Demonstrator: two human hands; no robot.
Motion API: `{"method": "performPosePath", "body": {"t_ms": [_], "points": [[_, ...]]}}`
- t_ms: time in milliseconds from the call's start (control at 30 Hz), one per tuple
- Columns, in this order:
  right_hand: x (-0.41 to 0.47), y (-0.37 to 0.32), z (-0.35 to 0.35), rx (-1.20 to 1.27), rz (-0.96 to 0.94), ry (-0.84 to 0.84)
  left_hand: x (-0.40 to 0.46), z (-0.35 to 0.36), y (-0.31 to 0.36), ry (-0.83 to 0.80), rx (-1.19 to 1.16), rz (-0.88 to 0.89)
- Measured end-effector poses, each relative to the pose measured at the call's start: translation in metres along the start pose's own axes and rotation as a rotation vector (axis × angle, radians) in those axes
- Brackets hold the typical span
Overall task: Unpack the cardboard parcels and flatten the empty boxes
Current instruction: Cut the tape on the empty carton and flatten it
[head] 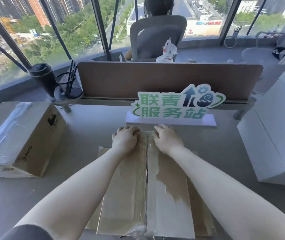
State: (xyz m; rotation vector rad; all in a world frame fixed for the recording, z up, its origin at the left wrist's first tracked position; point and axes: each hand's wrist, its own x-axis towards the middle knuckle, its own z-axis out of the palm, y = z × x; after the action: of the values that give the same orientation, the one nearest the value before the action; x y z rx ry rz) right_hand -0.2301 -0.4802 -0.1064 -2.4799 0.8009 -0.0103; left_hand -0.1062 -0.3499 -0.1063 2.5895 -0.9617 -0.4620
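Note:
A brown cardboard box (166, 196) lies lengthwise in front of me on the grey desk (89, 129). Clear tape runs along its middle seam, and the seam shows a thin dark gap. Both hands are at the box's far end, one on each side of the seam. My left hand (125, 140) curls its fingers over the far edge of the left flap. My right hand (167, 138) curls its fingers over the far edge of the right flap. A second taped cardboard parcel (22, 135) stands closed at the left.
A green and white sign (173, 108) on a white base stands just beyond my hands. A large white box (275, 135) fills the right side. A black cup (42, 78) and a mesh pen holder (68, 85) sit at the back left. A person sits behind the brown divider (155, 78).

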Motion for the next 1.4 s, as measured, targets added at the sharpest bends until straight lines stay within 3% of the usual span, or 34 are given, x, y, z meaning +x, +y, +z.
{"method": "performPosePath", "body": {"t_ms": [67,233,367,567,633,767,900,1067,1167,1200,1267,1333,1400], "points": [[0.009,-0.002,0.01,0.06,0.044,0.037,0.003,0.002,-0.005,0.041,-0.082,0.009],[0.006,0.0,0.02,0.192,0.039,0.308,0.004,0.005,-0.007,0.138,-0.196,0.005],[0.009,-0.002,0.018,0.281,0.041,0.274,0.01,0.005,-0.006,0.123,-0.21,-0.005],[0.001,-0.006,0.004,0.425,0.041,0.232,0.013,-0.008,-0.002,0.014,-0.41,-0.009],[-0.005,-0.007,-0.003,0.507,0.054,0.232,0.013,-0.012,-0.006,-0.011,-0.553,-0.02],[-0.016,-0.007,-0.036,0.958,0.128,0.222,0.012,-0.033,-0.016,-0.082,-0.89,-0.028],[-0.021,0.01,-0.057,0.989,0.056,0.23,0.001,-0.06,-0.014,-0.227,-1.163,0.08],[-0.037,0.055,-0.101,0.692,0.041,0.06,0.005,-0.099,-0.052,-0.208,-0.859,0.07],[-0.041,0.089,-0.116,0.286,0.115,0.103,0.001,-0.113,-0.076,-0.138,-0.763,0.039],[-0.043,0.099,-0.116,0.089,0.128,0.122,0.0,-0.116,-0.084,-0.066,-0.641,0.045],[-0.052,0.112,-0.105,-0.265,0.149,0.089,-0.003,-0.115,-0.101,0.043,-0.076,0.091],[-0.065,0.113,-0.081,-0.403,0.173,0.044,-0.018,-0.103,-0.098,-0.026,0.356,0.169],[-0.074,0.106,-0.047,-0.295,0.197,-0.019,-0.035,-0.079,-0.087,-0.197,0.278,0.152]]}}
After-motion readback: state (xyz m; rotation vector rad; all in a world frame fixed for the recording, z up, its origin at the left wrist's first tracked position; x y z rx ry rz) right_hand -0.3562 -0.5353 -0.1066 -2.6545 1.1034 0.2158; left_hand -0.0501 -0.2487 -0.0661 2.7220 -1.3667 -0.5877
